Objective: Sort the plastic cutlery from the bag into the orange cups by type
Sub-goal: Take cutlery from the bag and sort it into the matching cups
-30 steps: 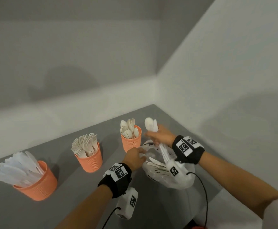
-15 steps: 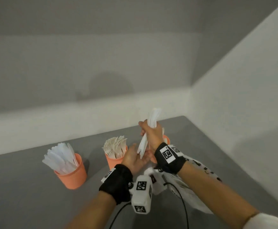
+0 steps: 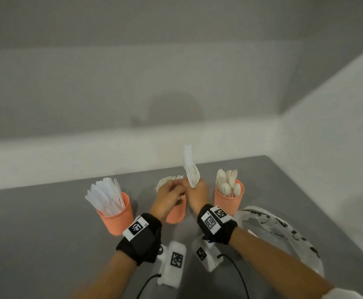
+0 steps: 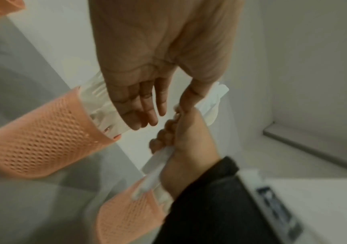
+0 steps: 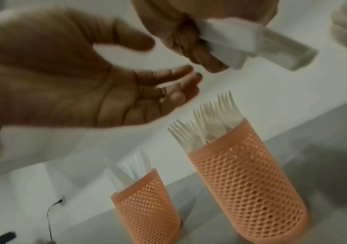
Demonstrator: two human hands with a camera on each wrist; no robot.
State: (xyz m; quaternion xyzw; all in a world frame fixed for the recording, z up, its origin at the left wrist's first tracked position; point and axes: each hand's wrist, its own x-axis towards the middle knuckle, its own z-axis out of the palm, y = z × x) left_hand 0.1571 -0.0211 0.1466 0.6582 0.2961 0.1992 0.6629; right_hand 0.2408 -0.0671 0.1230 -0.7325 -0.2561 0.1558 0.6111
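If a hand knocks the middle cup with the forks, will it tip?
Probably easily. The fork cup is tall, narrow, perforated mesh, so likely light. Forks stick out above its rim, making it top-heavy. The left hand hovers right over it.

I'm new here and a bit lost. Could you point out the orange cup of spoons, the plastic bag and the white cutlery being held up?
Orange mesh spoon cup (image 3: 228, 203): head view, front wall.
Printed plastic bag (image 3: 284, 236): head view, top.
White plastic cutlery (image 3: 192, 174): head view, fork tines.
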